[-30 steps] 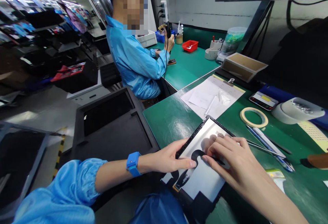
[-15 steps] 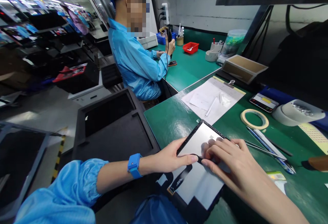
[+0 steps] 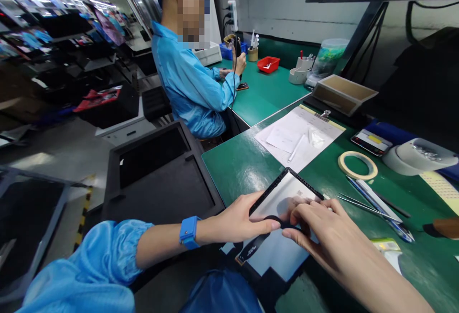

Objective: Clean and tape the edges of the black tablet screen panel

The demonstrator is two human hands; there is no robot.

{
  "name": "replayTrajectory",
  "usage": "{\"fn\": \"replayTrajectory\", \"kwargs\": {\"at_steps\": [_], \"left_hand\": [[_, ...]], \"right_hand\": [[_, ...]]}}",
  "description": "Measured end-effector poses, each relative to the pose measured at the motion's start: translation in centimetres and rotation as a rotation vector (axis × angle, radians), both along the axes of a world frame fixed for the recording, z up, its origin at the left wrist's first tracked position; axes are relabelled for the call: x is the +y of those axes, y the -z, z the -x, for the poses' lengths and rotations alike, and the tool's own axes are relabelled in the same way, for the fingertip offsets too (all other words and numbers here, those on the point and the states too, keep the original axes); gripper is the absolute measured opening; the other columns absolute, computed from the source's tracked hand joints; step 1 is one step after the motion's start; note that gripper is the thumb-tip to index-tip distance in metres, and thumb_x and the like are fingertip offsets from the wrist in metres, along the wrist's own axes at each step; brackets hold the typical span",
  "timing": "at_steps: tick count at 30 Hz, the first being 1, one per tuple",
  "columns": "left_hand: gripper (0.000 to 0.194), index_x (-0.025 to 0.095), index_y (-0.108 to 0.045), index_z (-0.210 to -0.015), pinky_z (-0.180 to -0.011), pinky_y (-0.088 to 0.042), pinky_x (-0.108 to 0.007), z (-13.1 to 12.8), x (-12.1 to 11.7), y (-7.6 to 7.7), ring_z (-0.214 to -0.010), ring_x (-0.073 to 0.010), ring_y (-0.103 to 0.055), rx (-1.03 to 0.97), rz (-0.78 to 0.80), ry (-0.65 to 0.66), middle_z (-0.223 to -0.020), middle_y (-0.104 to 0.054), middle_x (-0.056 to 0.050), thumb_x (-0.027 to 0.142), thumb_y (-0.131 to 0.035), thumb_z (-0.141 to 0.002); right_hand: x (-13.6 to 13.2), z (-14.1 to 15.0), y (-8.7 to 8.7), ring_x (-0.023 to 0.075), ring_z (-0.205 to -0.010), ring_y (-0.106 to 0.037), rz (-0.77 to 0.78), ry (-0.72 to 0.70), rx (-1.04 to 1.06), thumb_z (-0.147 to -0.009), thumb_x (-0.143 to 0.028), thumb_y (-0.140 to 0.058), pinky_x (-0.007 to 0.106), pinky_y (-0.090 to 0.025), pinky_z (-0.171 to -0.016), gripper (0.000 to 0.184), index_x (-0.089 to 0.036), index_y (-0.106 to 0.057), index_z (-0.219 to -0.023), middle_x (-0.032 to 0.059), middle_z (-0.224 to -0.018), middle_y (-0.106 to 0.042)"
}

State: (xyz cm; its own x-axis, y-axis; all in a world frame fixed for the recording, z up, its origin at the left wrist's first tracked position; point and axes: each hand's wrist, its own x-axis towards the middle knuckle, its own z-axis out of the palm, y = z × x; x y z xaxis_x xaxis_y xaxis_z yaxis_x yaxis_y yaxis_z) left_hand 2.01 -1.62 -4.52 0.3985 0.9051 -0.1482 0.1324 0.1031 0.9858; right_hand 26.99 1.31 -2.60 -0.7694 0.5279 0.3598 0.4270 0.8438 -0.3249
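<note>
A tablet screen panel [image 3: 287,251] with a silvery back and black frame is tilted over the bench's front edge, its back facing me. A dark flex cable [image 3: 253,248] with a gold end lies across its lower part. My left hand [image 3: 247,215] grips the panel's left edge, thumb on the back near a black strip. My right hand [image 3: 322,227] is over the right side, fingers curled and thumb close to the left thumb's tip. Its fingertips are partly hidden, so I cannot make out what is between them. A blue wrist strap [image 3: 189,232] is on my left wrist.
Right of the panel lie tweezers [image 3: 369,206], pens [image 3: 380,208] and a tape roll [image 3: 357,165]. Behind it is a clipboard with papers [image 3: 301,136]. A black tray [image 3: 161,174] stands left of the green bench [image 3: 233,160]. A co-worker [image 3: 190,79] sits beyond.
My right thumb has shifted slightly away from the black strip, and the panel has tilted a little. My left hand keeps its hold.
</note>
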Motion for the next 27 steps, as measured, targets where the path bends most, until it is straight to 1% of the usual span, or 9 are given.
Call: {"fn": "replayTrajectory", "kwargs": {"at_steps": [3, 7, 12, 14, 16, 18, 20, 23, 27], "left_hand": [[0.049, 0.011, -0.074, -0.135, -0.102, -0.063, -0.04, 0.0, 0.1, -0.2, -0.121, -0.0359, -0.076, 0.011, -0.001, -0.008, -0.128, -0.082, -0.014, 0.034, -0.083, -0.093], [0.043, 0.011, -0.075, -0.129, -0.098, -0.062, -0.038, 0.0, 0.2, -0.4, -0.115, -0.0337, -0.075, 0.006, -0.016, 0.013, -0.122, -0.082, -0.012, 0.034, -0.082, -0.094], [0.042, 0.011, -0.074, -0.131, -0.097, -0.059, -0.035, -0.1, 0.0, -0.4, -0.112, -0.0299, -0.074, -0.017, -0.036, 0.01, -0.124, -0.081, -0.012, 0.033, -0.08, -0.096], [0.042, 0.011, -0.074, -0.13, -0.095, -0.06, -0.036, -0.1, -0.1, -0.5, -0.11, -0.0295, -0.074, -0.027, -0.024, 0.015, -0.123, -0.08, -0.012, 0.035, -0.079, -0.096], [0.042, 0.011, -0.075, -0.128, -0.093, -0.062, -0.036, -0.1, -0.1, -0.5, -0.107, -0.0296, -0.075, -0.035, -0.008, 0.026, -0.118, -0.08, -0.012, 0.039, -0.079, -0.097], [0.043, 0.01, -0.075, -0.128, -0.093, -0.062, -0.037, 0.0, -0.1, -0.5, -0.108, -0.0303, -0.075, -0.044, 0.007, 0.036, -0.118, -0.081, -0.013, 0.04, -0.078, -0.097], [0.044, 0.01, -0.074, -0.13, -0.096, -0.062, -0.039, 0.1, 0.0, -0.4, -0.112, -0.0317, -0.075, -0.055, 0.021, 0.038, -0.123, -0.081, -0.015, 0.039, -0.079, -0.097], [0.051, 0.009, -0.071, -0.135, -0.102, -0.061, -0.041, 0.1, 0.2, -0.2, -0.12, -0.0338, -0.074, -0.077, 0.041, 0.029, -0.134, -0.08, -0.019, 0.036, -0.081, -0.094], [0.061, 0.009, -0.071, -0.136, -0.095, -0.062, -0.041, 0.1, 0.2, 0.2, -0.116, -0.0348, -0.076, -0.107, 0.069, 0.04, -0.134, -0.082, -0.02, 0.039, -0.09, -0.086]], "right_hand": [[-0.3, 0.0, -0.6, 0.0174, -0.069, -0.062, 0.051, -0.031, -0.024, -0.125, -0.034, -0.043, 0.036, -0.04, -0.075, 0.031, -0.023, -0.052, -0.097, -0.0015, -0.086, -0.067], [-1.0, 0.3, -1.4, 0.0206, -0.069, -0.057, 0.141, 0.005, -0.022, -0.118, -0.027, -0.047, 0.035, -0.04, -0.068, 0.025, -0.024, -0.057, -0.095, 0.0019, -0.087, -0.068], [-1.8, 1.0, -1.4, 0.0213, -0.072, -0.062, 0.472, 0.133, 0.026, -0.117, -0.036, -0.045, 0.034, -0.046, -0.066, 0.033, -0.024, -0.059, -0.09, 0.0048, -0.087, -0.068], [-2.0, 1.3, -1.3, 0.0191, -0.066, -0.06, 0.627, 0.173, 0.049, -0.115, -0.038, -0.045, 0.033, -0.043, -0.061, 0.033, -0.023, -0.059, -0.089, 0.0031, -0.081, -0.065], [-1.9, 1.6, -1.3, 0.0163, -0.057, -0.052, 0.72, 0.175, 0.069, -0.112, -0.038, -0.045, 0.031, -0.037, -0.055, 0.033, -0.023, -0.057, -0.084, 0.0005, -0.073, -0.06], [-1.6, 1.7, -1.4, 0.015, -0.054, -0.045, 0.752, 0.167, 0.083, -0.109, -0.037, -0.045, 0.03, -0.033, -0.05, 0.034, -0.023, -0.053, -0.079, -0.0006, -0.069, -0.054], [-1.3, 1.6, -1.4, 0.0148, -0.053, -0.045, 0.776, 0.153, 0.085, -0.108, -0.037, -0.045, 0.029, -0.033, -0.048, 0.034, -0.023, -0.05, -0.077, -0.0007, -0.069, -0.051], [-0.8, 1.3, -1.4, 0.016, -0.055, -0.051, 0.812, 0.134, 0.069, -0.108, -0.038, -0.044, 0.029, -0.039, -0.05, 0.032, -0.023, -0.053, -0.081, -0.0003, -0.069, -0.054], [-0.7, 1.3, -1.3, 0.0173, -0.059, -0.051, 0.782, 0.119, 0.034, -0.111, -0.042, -0.044, 0.03, -0.039, -0.057, 0.034, -0.023, -0.06, -0.089, 0.0008, -0.073, -0.061]]}}
